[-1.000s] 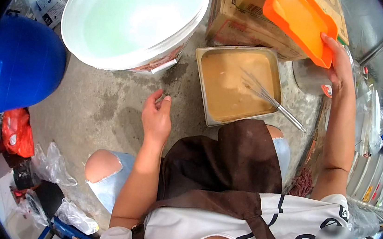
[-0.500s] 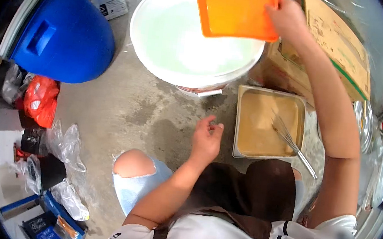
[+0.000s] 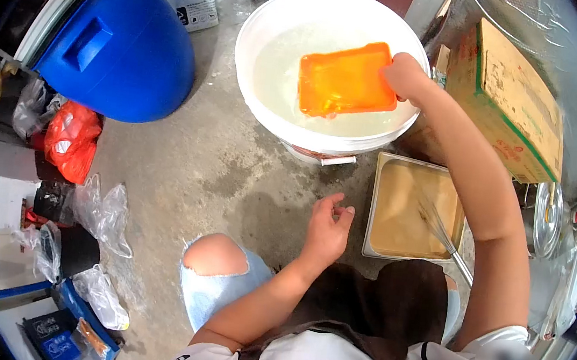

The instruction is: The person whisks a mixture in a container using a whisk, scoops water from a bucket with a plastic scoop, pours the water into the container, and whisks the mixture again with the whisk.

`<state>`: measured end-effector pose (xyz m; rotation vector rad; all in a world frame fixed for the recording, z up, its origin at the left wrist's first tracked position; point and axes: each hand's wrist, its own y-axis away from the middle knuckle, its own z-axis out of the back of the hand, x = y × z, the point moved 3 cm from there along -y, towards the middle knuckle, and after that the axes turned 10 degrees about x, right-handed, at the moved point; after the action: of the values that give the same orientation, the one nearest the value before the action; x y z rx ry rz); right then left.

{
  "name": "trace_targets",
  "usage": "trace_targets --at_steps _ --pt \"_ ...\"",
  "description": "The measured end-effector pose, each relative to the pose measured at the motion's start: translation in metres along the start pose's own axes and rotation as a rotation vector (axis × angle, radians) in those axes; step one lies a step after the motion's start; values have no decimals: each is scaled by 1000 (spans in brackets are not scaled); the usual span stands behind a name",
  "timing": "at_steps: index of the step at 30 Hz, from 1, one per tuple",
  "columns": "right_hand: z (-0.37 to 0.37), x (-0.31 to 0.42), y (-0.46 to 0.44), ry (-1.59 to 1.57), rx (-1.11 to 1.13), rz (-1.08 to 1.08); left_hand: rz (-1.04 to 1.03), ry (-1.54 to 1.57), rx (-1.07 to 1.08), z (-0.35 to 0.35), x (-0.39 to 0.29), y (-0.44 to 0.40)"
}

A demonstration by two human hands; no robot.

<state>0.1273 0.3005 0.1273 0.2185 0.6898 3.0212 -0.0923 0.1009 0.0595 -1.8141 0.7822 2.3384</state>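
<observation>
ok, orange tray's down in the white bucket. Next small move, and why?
Probably raise the orange tray gently, kept level: the right hand grips one end, and the tray sits inside the white bucket, at the pale liquid. It shines as if wet; I can't tell how much it holds, so tilting might spill some.

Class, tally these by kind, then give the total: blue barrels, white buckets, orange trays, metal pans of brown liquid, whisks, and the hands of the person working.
Blue barrel: 1
White bucket: 1
Orange tray: 1
Metal pan: 1
Whisk: 1
Hands: 2 (left hand, right hand)
Total: 7
</observation>
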Motion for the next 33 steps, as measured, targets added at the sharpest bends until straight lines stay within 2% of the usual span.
trace_targets --at_steps 2,3,5,8,12,17,19,20,21,23,25,29,31,33 --pt "16 5 27 -783 0 -140 0 18 24 0 1 -1" --pt "18 5 31 -783 -1 -143 -1 35 49 0 2 -2" --pt "22 -1 38 -1056 -40 -114 -19 83 57 -2 13 -5" --pt "26 -12 49 -1225 -40 -75 -49 110 64 -4 16 -6" --pt "44 -25 89 -1039 -63 -119 -4 120 52 -3 18 -8" --pt "28 -88 146 -1134 -144 -202 -17 101 76 -10 31 -11" --pt "20 -112 179 -1187 -285 -187 24 41 59 -10 27 -12" --pt "17 -128 197 -1065 -275 -282 41 39 91 -12 28 -14" --pt "7 -137 214 -1075 -267 -318 79 44 112 -12 32 -16" --pt "-7 -145 245 -1252 -416 -349 127 41 150 -15 37 -18" --pt "-40 -177 267 -1291 -453 -343 136 36 136 -18 40 -19" --pt "-90 -184 295 -1349 -575 -455 137 -20 135 -25 42 -24" --pt "-124 -199 305 -1111 -591 -556 150 -42 142 -28 42 -25" --pt "-157 -214 310 -717 -619 -557 162 -66 147 -31 44 -27"
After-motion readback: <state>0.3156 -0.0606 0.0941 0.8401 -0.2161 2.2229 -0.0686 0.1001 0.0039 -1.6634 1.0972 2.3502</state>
